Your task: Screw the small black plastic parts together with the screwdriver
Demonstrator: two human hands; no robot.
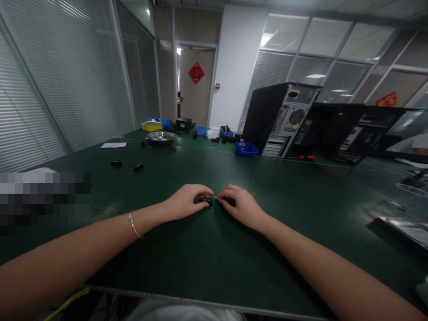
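My left hand (192, 200) is closed round a small glossy black device (208, 202), just above the green tabletop (214, 258). The fingers hide most of it, so its exact kind does not show. In my right hand (242, 206) is a tool with a dark handle (230, 200) and a thin metal shaft, which looks like a small screwdriver. Its shaft points left at the device; whether the two touch I cannot tell. Two small rounded black devices, one farther left (117, 163) and one nearer (139, 167), lie on the table beyond my left hand.
A round metal bowl (161, 138), a yellow bin (151, 126) and a blue bin (246, 149) stand toward the back. A black computer tower (267, 118) rises at back right. A metal tray (406, 229) lies at right. Another person's sleeve (409, 143) shows at the right edge.
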